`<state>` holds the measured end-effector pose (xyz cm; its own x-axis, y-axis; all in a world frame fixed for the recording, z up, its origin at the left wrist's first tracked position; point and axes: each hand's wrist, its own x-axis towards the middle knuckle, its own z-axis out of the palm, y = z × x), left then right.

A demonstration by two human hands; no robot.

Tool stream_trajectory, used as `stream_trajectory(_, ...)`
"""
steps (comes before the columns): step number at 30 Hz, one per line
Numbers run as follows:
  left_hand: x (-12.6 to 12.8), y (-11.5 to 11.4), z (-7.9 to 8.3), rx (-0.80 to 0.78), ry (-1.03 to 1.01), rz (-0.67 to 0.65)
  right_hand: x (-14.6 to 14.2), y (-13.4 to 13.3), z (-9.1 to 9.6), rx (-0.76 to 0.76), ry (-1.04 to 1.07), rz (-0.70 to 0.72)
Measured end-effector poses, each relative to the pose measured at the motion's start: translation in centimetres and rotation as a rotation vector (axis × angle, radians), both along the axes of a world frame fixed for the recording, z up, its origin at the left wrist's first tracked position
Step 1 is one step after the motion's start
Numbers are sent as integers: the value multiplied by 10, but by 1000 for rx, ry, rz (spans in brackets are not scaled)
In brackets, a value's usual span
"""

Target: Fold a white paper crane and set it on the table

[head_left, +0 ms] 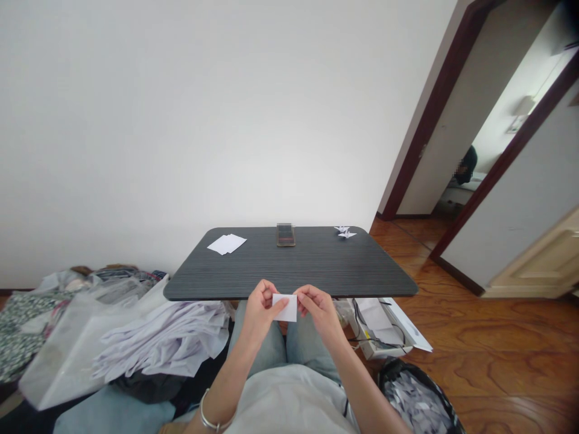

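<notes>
A small white sheet of paper (289,310), looking folded to a near square, is held in front of the table's near edge, above my lap. My left hand (263,303) grips it from the left, thumb lying across its face and fingers behind. At its upper right corner, my right hand (315,302) pinches the edge between thumb and fingertips. On the dark table (253,268), a small pile of white paper sheets (226,243) lies at the back left. Several folded white paper cranes (346,232) sit at the back right.
A phone-like device (285,235) rests at the table's back middle. Left are piled white cloth (167,337) and a plastic bin (67,349). Right of my legs are a box with cables (380,328) and a black bag of paper scraps (418,398). A person (465,166) shows through the doorway.
</notes>
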<state>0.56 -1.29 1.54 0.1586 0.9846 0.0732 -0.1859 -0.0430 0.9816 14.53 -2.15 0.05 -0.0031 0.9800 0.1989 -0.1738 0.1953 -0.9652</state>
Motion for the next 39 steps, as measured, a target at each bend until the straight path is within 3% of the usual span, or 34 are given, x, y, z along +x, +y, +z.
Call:
stream_trajectory(14, 2, 0, -3, 74, 74, 26, 1, 0, -4, 2, -124, -11)
stream_trajectory(23, -7, 2, 0, 20, 76, -25, 5, 1, -3, -14, -103, 80)
stream_trajectory(39, -4, -3, 8, -59, -66, -86, 5, -1, -2, 126, -199, 36)
